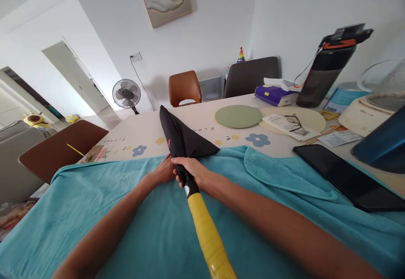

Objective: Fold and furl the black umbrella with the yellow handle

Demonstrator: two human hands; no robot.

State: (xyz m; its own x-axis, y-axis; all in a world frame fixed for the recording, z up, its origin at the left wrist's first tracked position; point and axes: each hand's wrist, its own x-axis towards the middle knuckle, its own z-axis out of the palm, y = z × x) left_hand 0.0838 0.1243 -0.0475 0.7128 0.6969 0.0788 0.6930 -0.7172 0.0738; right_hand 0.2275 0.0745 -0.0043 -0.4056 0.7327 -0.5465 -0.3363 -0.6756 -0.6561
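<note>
A black folded umbrella (pixel 177 140) with a yellow wrapped handle (pixel 207 232) lies lengthwise before me, its tip pointing away and its handle toward me. One loose triangular flap of its cloth spreads to the right over the table. My right hand (pixel 194 171) is closed around the lower part of the black cloth, just above the handle. At the umbrella's left side is my left hand (pixel 163 170), touching or very near it; its fingers are mostly hidden behind the umbrella. Under both hands lies a teal blanket (pixel 126 211).
On the flower-printed table (pixel 190 123) are a green round mat (pixel 238 116), glasses (pixel 294 123), a phone (pixel 344 175), a purple pack (pixel 274 95) and a dark bottle (pixel 325 70). Chairs (pixel 184 87) and a fan (pixel 126 93) stand beyond.
</note>
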